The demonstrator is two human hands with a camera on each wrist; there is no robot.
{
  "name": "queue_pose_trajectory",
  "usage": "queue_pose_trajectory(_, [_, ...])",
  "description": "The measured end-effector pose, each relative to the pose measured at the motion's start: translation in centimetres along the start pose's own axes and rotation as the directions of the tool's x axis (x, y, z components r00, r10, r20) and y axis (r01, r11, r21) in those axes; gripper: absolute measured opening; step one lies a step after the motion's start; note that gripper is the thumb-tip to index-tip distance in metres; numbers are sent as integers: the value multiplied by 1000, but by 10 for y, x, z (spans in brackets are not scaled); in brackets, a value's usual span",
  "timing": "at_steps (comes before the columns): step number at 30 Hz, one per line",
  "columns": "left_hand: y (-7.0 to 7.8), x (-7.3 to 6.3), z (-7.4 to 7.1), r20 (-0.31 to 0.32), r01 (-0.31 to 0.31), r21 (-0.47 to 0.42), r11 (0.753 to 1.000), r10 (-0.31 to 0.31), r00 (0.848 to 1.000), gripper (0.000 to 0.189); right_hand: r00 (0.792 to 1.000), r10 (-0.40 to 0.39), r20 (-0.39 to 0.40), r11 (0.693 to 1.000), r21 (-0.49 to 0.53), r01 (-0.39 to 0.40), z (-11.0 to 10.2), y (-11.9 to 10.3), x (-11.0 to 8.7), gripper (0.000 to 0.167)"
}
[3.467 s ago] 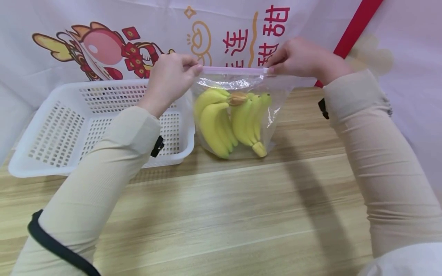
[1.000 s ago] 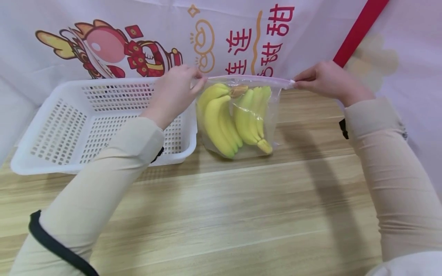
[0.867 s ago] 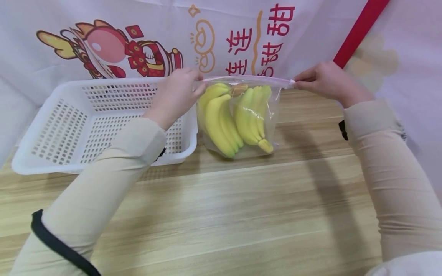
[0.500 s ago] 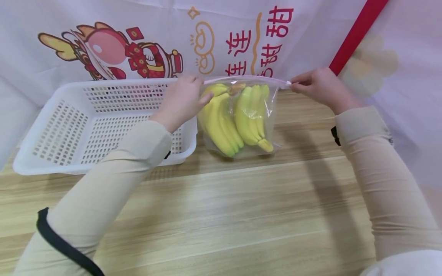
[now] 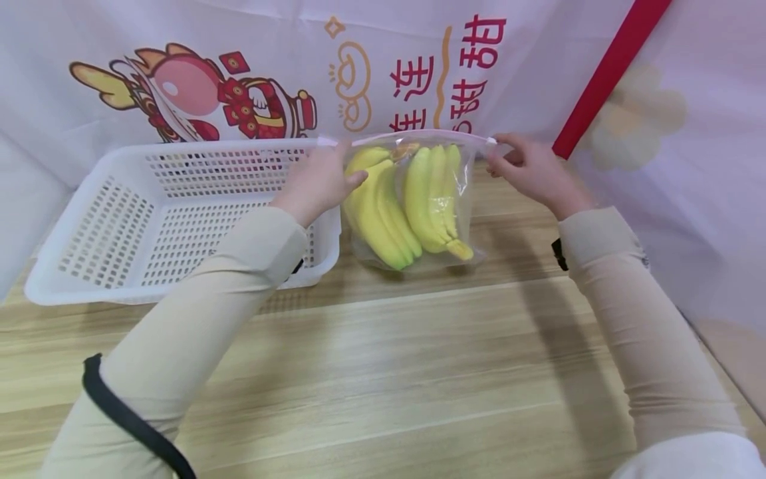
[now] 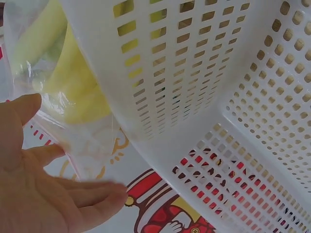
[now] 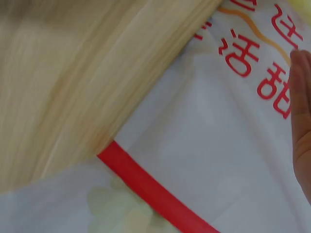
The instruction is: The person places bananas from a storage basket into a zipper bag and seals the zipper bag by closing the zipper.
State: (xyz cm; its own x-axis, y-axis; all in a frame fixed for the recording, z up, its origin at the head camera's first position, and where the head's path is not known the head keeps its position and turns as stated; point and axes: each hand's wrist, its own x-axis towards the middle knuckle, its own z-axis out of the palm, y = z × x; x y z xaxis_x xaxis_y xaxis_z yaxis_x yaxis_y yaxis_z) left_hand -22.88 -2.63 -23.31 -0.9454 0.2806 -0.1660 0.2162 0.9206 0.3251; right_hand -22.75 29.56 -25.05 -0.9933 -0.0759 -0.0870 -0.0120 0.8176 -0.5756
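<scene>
A clear zip bag (image 5: 475,229) stands in the head view with two bunches of bananas inside, one on the left (image 5: 383,213) and one on the right (image 5: 432,199). Its pink zip strip (image 5: 419,133) bows along the top, and a white slider (image 5: 491,141) sits at the right end. My left hand (image 5: 320,176) is at the bag's left edge, thumb overlapping the bananas. Loosely spread fingers of that hand (image 6: 43,194) show beside the bag in the left wrist view. My right hand (image 5: 535,174) has parted thumb and fingers right beside the slider.
A white perforated basket (image 5: 179,219) stands left of the bag, close against it. Both rest on a wooden table (image 5: 389,372). Behind hangs a white printed cloth (image 5: 383,40) with a red band (image 5: 610,80) at right.
The right hand drew the slider out to the right end, then loosened its pinch and shifted slightly inward. My left hand's pinch on the left corner has relaxed and lowered a little.
</scene>
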Motion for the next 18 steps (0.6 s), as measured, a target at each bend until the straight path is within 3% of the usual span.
queue_pose_trajectory(7, [-1, -1, -1, 106, 10, -25, 1000, -8, 994, 81, 1000, -10, 5, 980, 198, 9, 19, -1, 1, 76])
queue_pose_trajectory(12, [4, 0, 2, 153, 44, -33, 998, -38, 987, 89, 999, 18, 34, 964, 263, -26, 29, -6, 4, 86])
queue_pose_trajectory(18, [19, 1, 7, 187, 83, -40, 996, -75, 980, 95, 1000, -5, 14, 945, 328, 0, 35, -8, 5, 87])
